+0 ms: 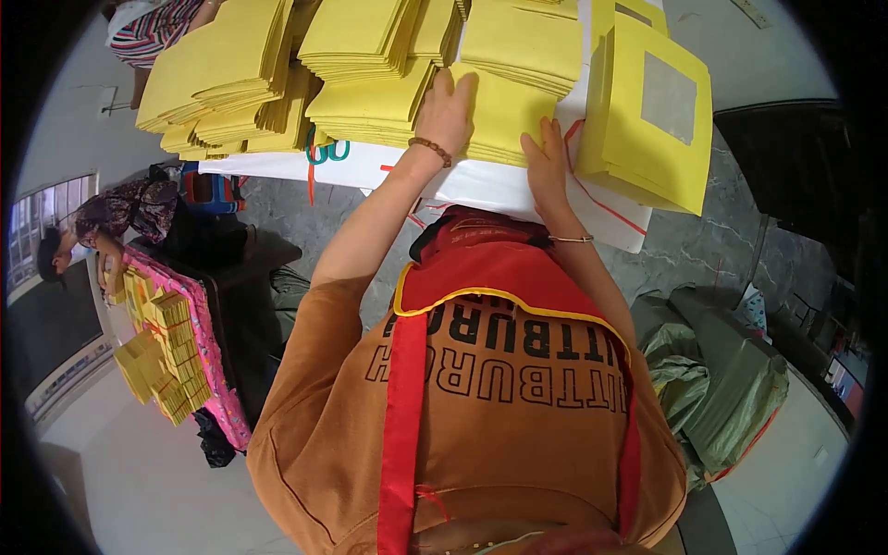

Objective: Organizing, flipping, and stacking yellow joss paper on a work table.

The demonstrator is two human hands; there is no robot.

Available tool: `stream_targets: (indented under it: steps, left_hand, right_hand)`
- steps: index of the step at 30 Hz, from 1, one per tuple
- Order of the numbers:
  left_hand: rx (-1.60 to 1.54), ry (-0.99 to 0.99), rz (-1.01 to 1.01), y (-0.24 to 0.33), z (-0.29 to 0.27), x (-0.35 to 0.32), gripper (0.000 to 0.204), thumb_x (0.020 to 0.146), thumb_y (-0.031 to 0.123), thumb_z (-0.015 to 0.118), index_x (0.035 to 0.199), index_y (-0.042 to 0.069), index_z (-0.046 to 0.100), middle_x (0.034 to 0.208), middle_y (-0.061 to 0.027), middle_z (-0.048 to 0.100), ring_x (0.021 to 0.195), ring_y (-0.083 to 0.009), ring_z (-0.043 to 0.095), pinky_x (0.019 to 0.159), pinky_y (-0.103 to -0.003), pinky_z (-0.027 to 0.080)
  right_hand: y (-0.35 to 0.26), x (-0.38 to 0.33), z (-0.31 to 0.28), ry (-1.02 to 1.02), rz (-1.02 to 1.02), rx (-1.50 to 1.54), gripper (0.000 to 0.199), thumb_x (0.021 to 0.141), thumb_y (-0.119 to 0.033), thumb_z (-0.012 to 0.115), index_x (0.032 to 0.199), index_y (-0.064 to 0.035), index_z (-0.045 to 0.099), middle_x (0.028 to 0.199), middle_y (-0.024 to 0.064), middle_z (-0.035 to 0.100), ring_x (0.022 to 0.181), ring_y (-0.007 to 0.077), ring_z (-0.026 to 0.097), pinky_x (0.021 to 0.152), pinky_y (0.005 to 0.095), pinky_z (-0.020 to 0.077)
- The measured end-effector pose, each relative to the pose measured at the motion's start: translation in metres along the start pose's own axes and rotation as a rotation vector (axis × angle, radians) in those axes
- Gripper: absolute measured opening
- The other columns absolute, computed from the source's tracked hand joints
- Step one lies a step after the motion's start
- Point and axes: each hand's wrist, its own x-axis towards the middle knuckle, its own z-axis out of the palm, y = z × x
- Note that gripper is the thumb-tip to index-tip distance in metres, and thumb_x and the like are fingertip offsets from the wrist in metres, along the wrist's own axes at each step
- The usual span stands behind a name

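Note:
A stack of flat yellow paper envelopes (pixel 507 118) lies at the near edge of the white-covered table, between my hands. My left hand (pixel 447 116) rests along the stack's left side with its fingers stretched forward, close to a neighbouring yellow stack (pixel 370 113). At the right side of the middle stack, my right hand (pixel 548 166) is upright against its edge, fingers extended and thumb apart. Neither hand is closed round anything. To the right of it stands a thick yellow bundle (pixel 606 129) with a pale grey rectangle on its face.
More yellow stacks (pixel 227 65) cover the table's left and far parts. Green-handled scissors (pixel 328 151) and red ribbon (pixel 592 185) lie near the front edge. At left, another person (pixel 129 217) bends over a pink-covered table (pixel 217 361) with yellow bundles. Green sacks (pixel 721 370) stand behind on the right.

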Motion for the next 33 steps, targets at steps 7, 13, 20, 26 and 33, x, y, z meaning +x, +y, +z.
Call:
stream_targets:
  steps: [7,13,20,26,33]
  left_hand:
    - [0.466,-0.120,0.365,0.013,-0.007,0.003,0.026,0.083,0.020,0.050,0.105,0.009,0.056,0.124,-0.0166,0.043,0.113,-0.0341,0.041,0.088,-0.044,0.037]
    - [0.197,-0.453,0.549,-0.011,0.004,-0.013,0.080,0.068,0.048,0.065,0.135,0.023,0.028,0.141,-0.0118,0.024,0.130,-0.0351,0.018,0.103,-0.053,0.016]
    - [0.168,-0.467,0.535,-0.018,0.006,-0.010,0.081,0.068,0.036,0.070,0.136,0.021,0.028,0.141,-0.0119,0.024,0.130,-0.0341,0.019,0.103,-0.051,0.017]
    - [0.152,-0.426,0.588,-0.024,0.009,-0.010,0.076,0.072,0.040,0.065,0.135,0.019,0.029,0.139,-0.0125,0.027,0.129,-0.0346,0.021,0.103,-0.051,0.017]
    - [0.193,-0.358,0.632,-0.018,0.003,-0.008,0.071,0.076,0.042,0.060,0.134,0.013,0.031,0.134,-0.0140,0.035,0.123,-0.0318,0.033,0.098,-0.045,0.027]
  right_hand:
    - [0.006,0.001,0.002,-0.006,-0.091,-0.137,0.057,0.083,-0.020,0.051,0.133,0.0012,0.031,0.142,0.0198,0.018,0.133,0.0265,0.015,0.107,0.0320,0.0134]
    - [0.003,0.007,-0.007,-0.124,-0.016,0.113,0.061,0.086,-0.026,0.048,0.134,0.0033,0.023,0.142,0.0193,0.016,0.132,0.0281,0.014,0.106,0.0315,0.0144]
    - [-0.025,0.014,-0.021,-0.272,0.150,0.812,0.065,0.090,-0.037,0.044,0.137,-0.0012,0.017,0.140,0.0072,0.021,0.128,0.0150,0.019,0.105,0.0290,0.0140]
    - [-0.014,0.005,-0.026,-0.241,0.097,0.976,0.061,0.092,-0.046,0.031,0.137,-0.0055,0.021,0.138,0.0084,0.026,0.126,0.0191,0.024,0.106,0.0342,0.0149]
    - [-0.029,-0.004,-0.029,-0.242,0.079,0.992,0.062,0.091,-0.047,0.036,0.138,-0.0128,0.015,0.125,0.0099,0.032,0.117,0.0198,0.032,0.104,0.0346,0.0190]
